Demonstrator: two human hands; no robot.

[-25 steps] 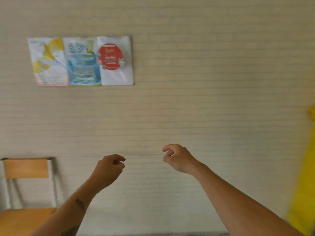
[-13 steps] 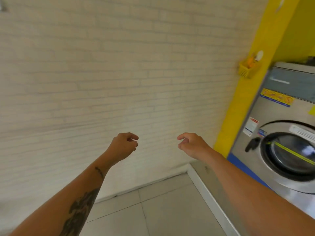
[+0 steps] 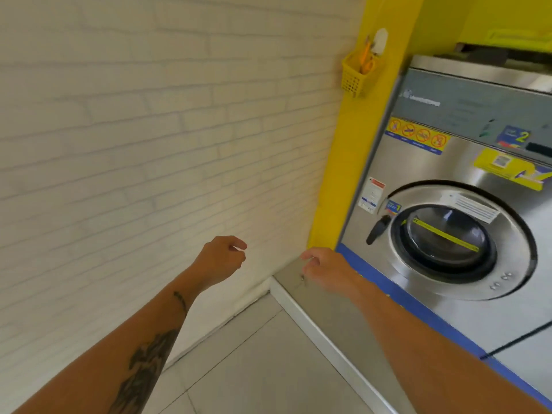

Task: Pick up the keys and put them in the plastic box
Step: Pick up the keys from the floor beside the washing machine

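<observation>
A white brick-pattern wall fills the left of the view and meets a pale tiled floor at the bottom. A yellow pillar stands in the corner. To its right is a stainless front-loading washing machine with a round glass door, a black door handle at the door's left edge, warning stickers above, and a blue strip along its base. The machine sits on a raised grey plinth edged in white.

A small yellow plastic box, perforated like a basket, hangs high on the pillar from a white hook; orange-handled items stand inside it.

Both bare arms reach forward, the left forearm tattooed. The left hand hovers in front of the wall, fingers loosely curled, thumb and forefinger close but holding nothing visible. The right hand hovers over the near end of the plinth, fingers curled downward. A small dark metallic object, possibly the keys, shows just below its fingertips; the frame is too blurred to tell whether the fingers pinch it or whether it lies on the plinth. The box hangs well above and slightly right of that hand.
</observation>
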